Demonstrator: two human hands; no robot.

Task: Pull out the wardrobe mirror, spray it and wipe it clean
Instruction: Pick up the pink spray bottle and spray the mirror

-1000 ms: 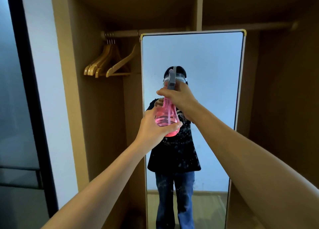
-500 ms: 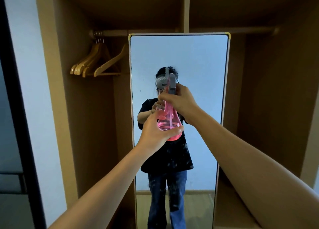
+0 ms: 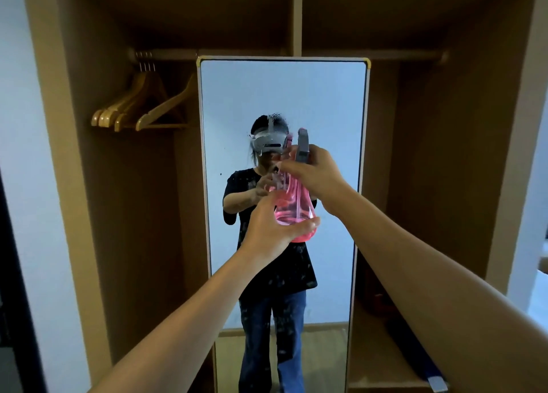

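Observation:
A tall mirror [image 3: 326,102] with a pale frame stands pulled out in the middle of an open wooden wardrobe [image 3: 444,155]. Droplets speckle the glass around its middle and lower half. I hold a pink spray bottle [image 3: 293,203] with a grey trigger head up in front of the mirror. My right hand [image 3: 314,173] grips its neck at the trigger. My left hand [image 3: 275,226] cups the bulbous base from below, thumb across the front. The mirror reflects a person in a black top and jeans.
Several wooden hangers [image 3: 142,111] hang on the rail at the upper left. A dark object with a blue end [image 3: 415,351] lies on the wardrobe floor at right. A dark door frame [image 3: 12,303] runs along the far left beside a white wall.
The view has shifted so the mirror sits further left and lower. Both hands and the bottle have dropped slightly and moved right. More droplets show on the glass near the reflected head.

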